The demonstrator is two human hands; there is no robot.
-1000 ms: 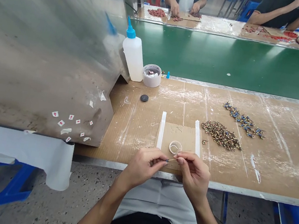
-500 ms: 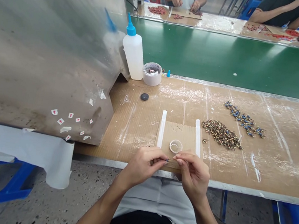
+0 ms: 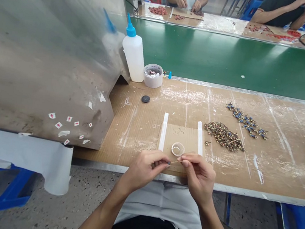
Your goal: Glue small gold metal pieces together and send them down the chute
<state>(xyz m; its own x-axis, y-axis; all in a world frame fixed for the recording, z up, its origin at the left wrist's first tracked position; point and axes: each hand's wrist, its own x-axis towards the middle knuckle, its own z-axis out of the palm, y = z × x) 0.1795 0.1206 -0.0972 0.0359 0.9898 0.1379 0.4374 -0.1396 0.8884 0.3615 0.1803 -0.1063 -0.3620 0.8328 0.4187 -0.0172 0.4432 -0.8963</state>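
My left hand [image 3: 144,167] is closed in a pinch on a tiny blue piece [image 3: 169,163], mostly covered by the fingertips. Opposite it, my right hand [image 3: 199,173] pinches a thin tan stick [image 3: 176,161] whose tip reaches the blue piece. Just beyond the fingers, a small round white dish [image 3: 178,149] rests on a cardboard pad [image 3: 170,136]. To the right lie a heap of small brass-and-dark parts [image 3: 223,136] and a looser band of blue-and-brass parts [image 3: 246,121].
A white squeeze bottle [image 3: 134,56] with a blue nozzle, a tape-roll ring [image 3: 153,76] holding scraps, and a black disc [image 3: 145,99] stand at the left. A metal housing [image 3: 49,57] borders the table. Behind runs a green belt [image 3: 207,55]; two people work across it.
The view has shifted slightly. My hands have drawn a little apart, and more of the thin stick shows between them.
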